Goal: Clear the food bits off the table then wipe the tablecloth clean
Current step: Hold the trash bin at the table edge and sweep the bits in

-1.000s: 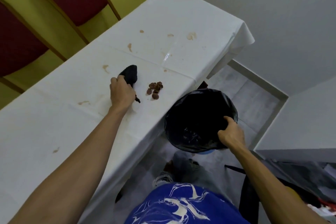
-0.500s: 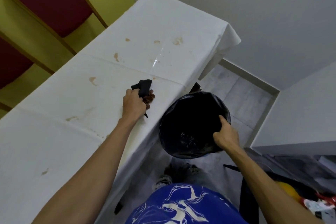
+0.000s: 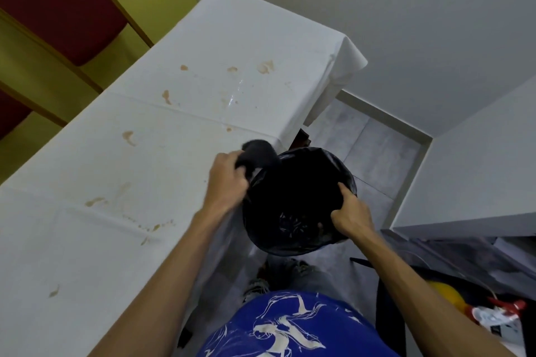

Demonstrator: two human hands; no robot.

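Note:
A white tablecloth (image 3: 179, 153) with several brown stains covers the long table. At the table's near edge my left hand (image 3: 227, 180) grips a black cloth (image 3: 258, 152), blurred, right at the rim of the bin. My right hand (image 3: 352, 213) grips the far rim of a bin lined with a black bag (image 3: 293, 191), held against the table edge. No loose food bits show on the cloth; the bin's bottom is dark with something dim in it.
Red-backed chairs (image 3: 58, 0) stand along the yellow wall behind the table. A white counter (image 3: 478, 177) is at the right, with a yellow object (image 3: 446, 295) and a red-and-white item (image 3: 499, 313) low right. Grey tiled floor lies beyond the bin.
My left hand swept the black cloth and the pile of brown bits to the table edge, over the bin's rim. The bits are gone from the tablecloth. The bin has come closer to the table.

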